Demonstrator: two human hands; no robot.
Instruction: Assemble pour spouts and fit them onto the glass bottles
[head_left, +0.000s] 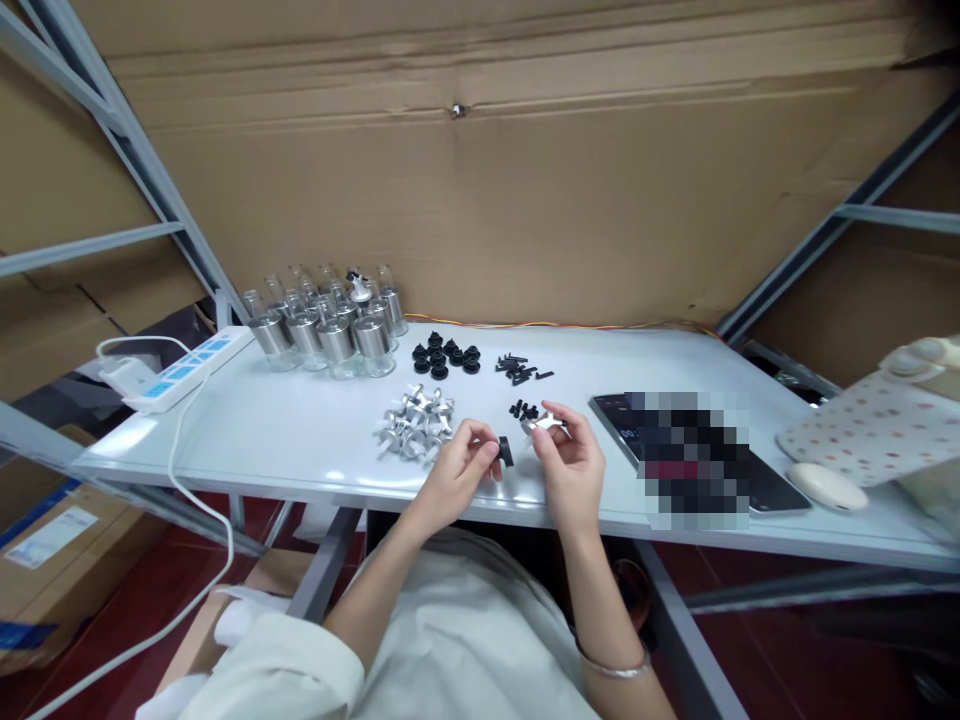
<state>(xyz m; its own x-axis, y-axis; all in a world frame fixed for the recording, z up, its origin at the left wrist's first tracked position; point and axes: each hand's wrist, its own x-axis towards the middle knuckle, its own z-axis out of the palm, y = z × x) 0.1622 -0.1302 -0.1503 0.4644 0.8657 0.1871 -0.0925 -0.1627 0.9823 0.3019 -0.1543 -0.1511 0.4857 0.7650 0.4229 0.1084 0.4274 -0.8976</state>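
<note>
Black disc [505, 452], matt plastic; piled fittings [416, 425], glossy metal; bottles [375, 362], clear glass with smooth metal sleeves [338, 341]; worktop [262, 430], glossy; backdrop [525, 220], matt cardboard.

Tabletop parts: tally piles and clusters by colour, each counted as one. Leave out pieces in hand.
Black: 3 (round plastic-looking caps; short thin plastic-looking sticks; small stubby plastic-looking pieces)
Silver: 1 (heap of irregular metallic pieces)
Clear and silver: 1 (cluster of glass bottles with metallic bands)
Total: 5
</note>
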